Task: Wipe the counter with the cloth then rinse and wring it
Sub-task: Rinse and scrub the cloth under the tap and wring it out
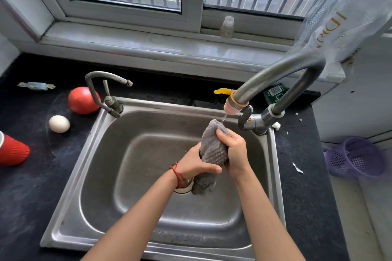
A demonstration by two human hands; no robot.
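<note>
Both forearms reach in over the near rim of the sink (84, 167). The left hand (197, 164) curls round the lower middle of the grey cloth (213, 150), and the right hand (234, 150) grips its upper part, thumb across the front. The cloth hangs upright above the basin, its top just under the thin stream from the big tap (275, 74). On the dark bench (31, 197) to the left lie an egg (59, 124), a tomato (83, 100) and a red cup (12, 150), well apart from the hands.
</note>
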